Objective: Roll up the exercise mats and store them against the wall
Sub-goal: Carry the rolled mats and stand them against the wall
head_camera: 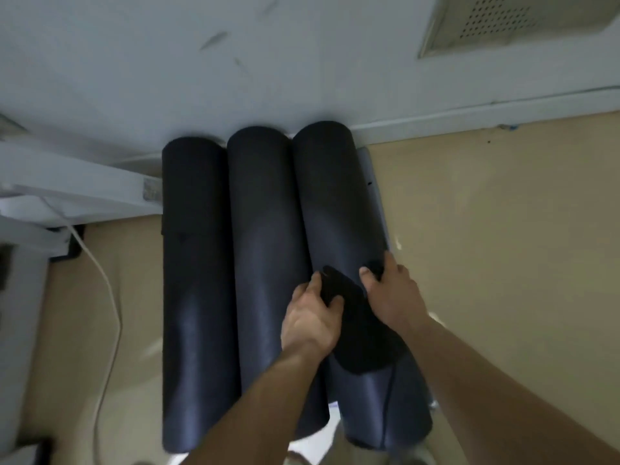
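Three rolled dark mats stand side by side with their far ends at the white wall (134, 78): the left mat (198, 280), the middle mat (265, 246) and the right mat (339, 203). A black strap (355, 323) lies across the right mat's near part. My left hand (312, 317) pinches the strap's end between thumb and fingers. My right hand (392, 297) grips the right mat's side, thumb on top and fingers curled round its far edge.
A white metal frame (77, 189) stands left of the mats, with a white cable (107, 297) trailing over the beige floor (503, 263). A grey flat piece (372, 182) shows beside the right mat. A vent panel (496, 21) sits on the wall at upper right.
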A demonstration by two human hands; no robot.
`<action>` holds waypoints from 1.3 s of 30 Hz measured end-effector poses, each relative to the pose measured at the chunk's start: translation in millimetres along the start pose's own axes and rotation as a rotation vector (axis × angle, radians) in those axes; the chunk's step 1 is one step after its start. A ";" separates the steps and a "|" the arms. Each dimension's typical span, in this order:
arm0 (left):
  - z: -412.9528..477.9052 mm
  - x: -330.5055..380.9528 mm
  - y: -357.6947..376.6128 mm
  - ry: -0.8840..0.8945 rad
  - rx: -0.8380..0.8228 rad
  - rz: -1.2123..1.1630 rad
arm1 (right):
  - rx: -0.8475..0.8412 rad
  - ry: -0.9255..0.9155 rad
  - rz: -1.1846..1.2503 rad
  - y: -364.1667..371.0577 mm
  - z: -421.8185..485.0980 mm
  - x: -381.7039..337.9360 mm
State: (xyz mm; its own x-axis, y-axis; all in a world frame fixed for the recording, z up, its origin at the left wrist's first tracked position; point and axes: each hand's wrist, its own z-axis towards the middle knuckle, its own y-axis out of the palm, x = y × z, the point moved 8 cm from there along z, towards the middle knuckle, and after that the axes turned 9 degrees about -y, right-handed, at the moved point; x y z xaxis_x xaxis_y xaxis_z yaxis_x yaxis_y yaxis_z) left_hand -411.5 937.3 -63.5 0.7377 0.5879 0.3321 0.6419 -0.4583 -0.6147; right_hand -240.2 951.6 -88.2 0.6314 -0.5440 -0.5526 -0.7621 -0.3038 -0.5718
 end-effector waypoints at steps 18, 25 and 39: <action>-383.7 0.8 -30.6 0.259 -0.067 0.355 | 0.215 -0.002 -0.167 -202.3 -443.2 78.9; -527.4 -6.9 114.5 0.398 -0.159 0.486 | 0.219 0.159 -0.227 -219.4 -630.4 250.2; -898.3 -23.4 471.4 0.810 -0.310 0.831 | 0.500 0.650 0.162 -232.4 -1083.3 674.9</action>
State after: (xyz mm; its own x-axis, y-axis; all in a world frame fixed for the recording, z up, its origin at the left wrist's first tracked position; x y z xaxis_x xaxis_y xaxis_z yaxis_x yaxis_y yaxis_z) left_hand 61.8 108.7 281.7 0.7958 -0.5029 0.3373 -0.1518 -0.7049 -0.6929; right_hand 207.9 -192.4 328.6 0.1943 -0.9406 -0.2782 -0.5859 0.1162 -0.8020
